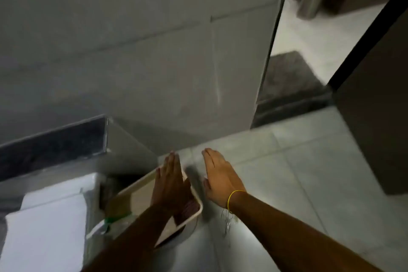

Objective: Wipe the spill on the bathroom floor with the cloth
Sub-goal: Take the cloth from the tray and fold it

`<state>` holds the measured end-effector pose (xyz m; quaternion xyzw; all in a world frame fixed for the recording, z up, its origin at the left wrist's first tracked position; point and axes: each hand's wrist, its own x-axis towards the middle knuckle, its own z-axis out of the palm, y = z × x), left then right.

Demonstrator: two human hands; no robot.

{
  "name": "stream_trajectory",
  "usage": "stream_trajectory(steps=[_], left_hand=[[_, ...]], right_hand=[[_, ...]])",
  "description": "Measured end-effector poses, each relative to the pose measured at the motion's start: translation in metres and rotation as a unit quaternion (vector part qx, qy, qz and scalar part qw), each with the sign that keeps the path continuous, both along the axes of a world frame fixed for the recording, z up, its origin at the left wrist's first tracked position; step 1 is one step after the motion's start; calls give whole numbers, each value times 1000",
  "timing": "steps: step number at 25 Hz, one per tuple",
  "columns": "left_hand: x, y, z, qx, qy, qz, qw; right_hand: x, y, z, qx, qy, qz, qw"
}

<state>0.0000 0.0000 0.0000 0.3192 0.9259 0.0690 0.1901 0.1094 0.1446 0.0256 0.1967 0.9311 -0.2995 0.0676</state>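
Observation:
Both hands are stretched out flat in front of me with fingers straight, holding nothing. My left hand (pixel 169 181) hovers over a beige rectangular tray (pixel 141 194) at the lower middle. My right hand (pixel 219 178), with a yellow band on its wrist, hangs over the pale tiled bathroom floor (pixel 287 172). No cloth shows in this view, and I cannot make out a spill on the tiles; the picture is blurred.
A grey tiled wall (pixel 132 40) fills the upper left. A white toilet tank or fixture (pixel 50 216) stands at the lower left beside a dark ledge (pixel 55 150). An open doorway at the upper right shows a dark mat (pixel 289 75). A dark door (pixel 375 106) stands at the right.

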Motion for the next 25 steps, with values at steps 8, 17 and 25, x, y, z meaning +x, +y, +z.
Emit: stream_trajectory(steps=[8,17,25], left_hand=[[-32,-77,-248,20,-183,302,935],[-30,-90,-333,170,-311,539,764],[6,-46,-231,370,-330,439,749]], right_hand=[[-75,-130,-267,-145,-130,8,981],[-95,-153,-341,-146,-113,-181,966],[-26,-98,-261,-301,121,-230,917]])
